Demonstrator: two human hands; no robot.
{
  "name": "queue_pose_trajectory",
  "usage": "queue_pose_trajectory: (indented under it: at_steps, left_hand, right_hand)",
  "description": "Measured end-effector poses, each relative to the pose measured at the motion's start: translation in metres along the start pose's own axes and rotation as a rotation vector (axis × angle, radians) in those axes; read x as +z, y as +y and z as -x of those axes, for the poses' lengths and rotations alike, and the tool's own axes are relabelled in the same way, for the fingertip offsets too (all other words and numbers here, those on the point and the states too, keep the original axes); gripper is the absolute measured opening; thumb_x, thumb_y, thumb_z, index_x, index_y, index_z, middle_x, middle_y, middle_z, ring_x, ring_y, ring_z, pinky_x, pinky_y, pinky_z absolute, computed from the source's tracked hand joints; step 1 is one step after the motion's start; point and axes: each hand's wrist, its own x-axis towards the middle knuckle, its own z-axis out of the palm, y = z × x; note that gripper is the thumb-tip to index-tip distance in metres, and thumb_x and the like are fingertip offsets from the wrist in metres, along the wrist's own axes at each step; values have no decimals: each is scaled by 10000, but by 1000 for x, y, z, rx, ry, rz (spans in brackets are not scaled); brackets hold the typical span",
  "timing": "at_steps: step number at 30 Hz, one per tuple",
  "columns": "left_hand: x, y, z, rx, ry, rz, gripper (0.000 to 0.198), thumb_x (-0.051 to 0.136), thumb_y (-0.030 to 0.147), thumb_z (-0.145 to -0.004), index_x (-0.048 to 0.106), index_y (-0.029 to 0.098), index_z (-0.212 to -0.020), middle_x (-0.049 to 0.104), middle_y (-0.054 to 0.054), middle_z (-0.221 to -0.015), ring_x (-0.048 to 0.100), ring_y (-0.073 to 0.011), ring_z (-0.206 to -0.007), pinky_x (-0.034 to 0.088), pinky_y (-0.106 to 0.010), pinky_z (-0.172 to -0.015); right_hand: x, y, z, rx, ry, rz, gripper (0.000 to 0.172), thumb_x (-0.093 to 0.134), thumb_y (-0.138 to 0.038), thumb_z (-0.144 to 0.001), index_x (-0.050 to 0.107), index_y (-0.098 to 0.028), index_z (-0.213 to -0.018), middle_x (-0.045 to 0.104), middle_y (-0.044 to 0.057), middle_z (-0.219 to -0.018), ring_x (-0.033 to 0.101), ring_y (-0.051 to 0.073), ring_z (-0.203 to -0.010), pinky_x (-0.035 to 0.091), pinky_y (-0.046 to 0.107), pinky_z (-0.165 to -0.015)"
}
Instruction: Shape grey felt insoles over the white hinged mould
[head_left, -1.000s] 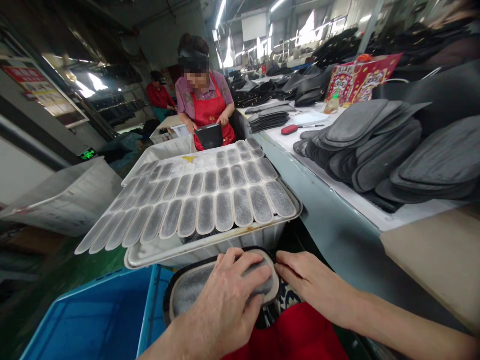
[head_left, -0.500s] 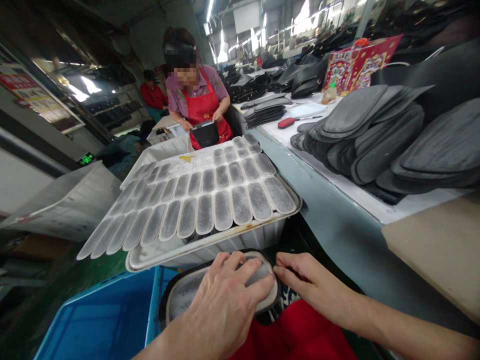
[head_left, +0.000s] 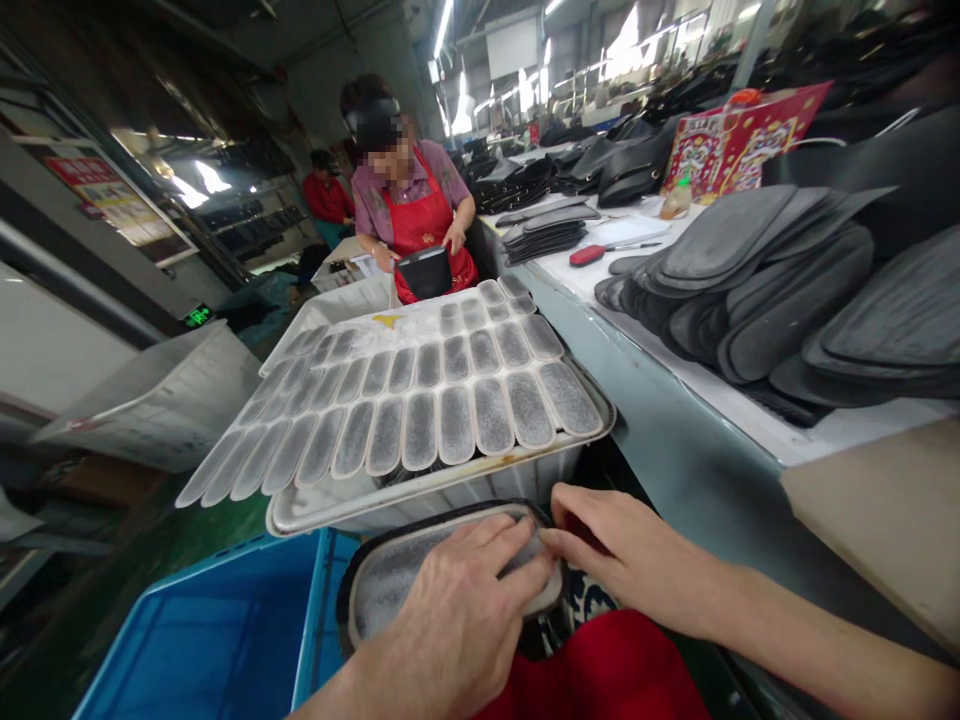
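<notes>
An oval grey panel point(head_left: 401, 578) with a pale border and a black raised edge lies at the lower middle, above my lap. My left hand point(head_left: 469, 590) rests flat across its right half, fingers stretched towards the far right end. At that end my right hand point(head_left: 592, 535) pinches the black edge between thumb and forefinger. The pinched spot is partly covered by my fingers. Just beyond, several rows of similar grey oval pieces point(head_left: 439, 425) lie on a board over a white tub point(head_left: 450, 478).
A blue crate point(head_left: 217, 630) stands at my left. On the right, a workbench point(head_left: 675, 400) carries stacked dark leather-like panels point(head_left: 765, 265), a red-handled tool point(head_left: 587, 255) and a small bottle point(head_left: 677, 198). Across the tub, a co-worker in a red apron point(head_left: 420, 215) holds a black pouch-like piece point(head_left: 426, 272).
My right thumb and fingers have moved slightly left, further over the panel's end. My left hand stays on the panel, its fingers drawn a little closer together. The whole view has shifted slightly.
</notes>
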Motion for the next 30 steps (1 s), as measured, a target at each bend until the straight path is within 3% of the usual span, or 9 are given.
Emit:
queue_pose_trajectory:
  at_steps: [3, 12, 17, 21, 25, 30]
  left_hand:
    - [-1, 3, 2, -36, -5, 37, 439, 465, 82, -842, 523, 219, -1255, 537, -48, -1365, 454, -210, -1290, 343, -363, -1142]
    - [-7, 6, 3, -47, -8, 70, 384, 478, 102, -859, 537, 230, -1216, 545, -48, -1314, 485, -224, -1221, 403, -387, -1084]
    - [-4, 4, 7, -41, 30, 96, 340, 497, 124, -873, 557, 234, -1189, 548, -46, -1303, 499, -217, -1198, 425, -367, -1051]
    - [-2, 2, 8, -56, 45, 93, 366, 495, 129, -868, 538, 217, -1221, 568, -58, -1288, 506, -228, -1208, 426, -380, -1053]
    - [-4, -1, 4, -53, 43, 95, 282, 500, 136, -869, 576, 224, -1125, 614, -44, -1186, 539, -221, -1155, 443, -377, -1026]
    - [-6, 1, 1, -55, 29, 86, 223, 492, 140, -876, 574, 212, -1071, 617, -38, -1163, 548, -216, -1114, 442, -382, -1026]
  right_hand:
    - [-4, -8, -8, -34, -5, 232, 33, 492, -175, -893, 502, -187, -863, 654, 36, -815, 627, 188, -659, 299, 296, -549]
    - [-14, -26, -25, -137, -91, 457, 156, 519, -60, -786, 653, -127, -830, 685, 121, -777, 663, 284, -712, 334, 337, -585]
    - [-8, -26, -30, -88, -77, 438, 161, 501, -62, -802, 639, -131, -760, 670, 118, -717, 649, 255, -659, 308, 312, -544]
    - [-7, -17, -29, -36, -90, 319, 228, 455, -69, -847, 541, -175, -665, 636, 37, -614, 596, 161, -539, 292, 265, -487]
    - [-9, -9, -26, -76, -95, 230, 282, 388, -84, -930, 473, -194, -685, 626, -8, -659, 584, 116, -590, 347, 228, -540]
    - [-15, -6, -33, -173, -84, 301, 208, 444, -256, -975, 517, -192, -791, 641, 16, -742, 606, 170, -635, 295, 279, -532]
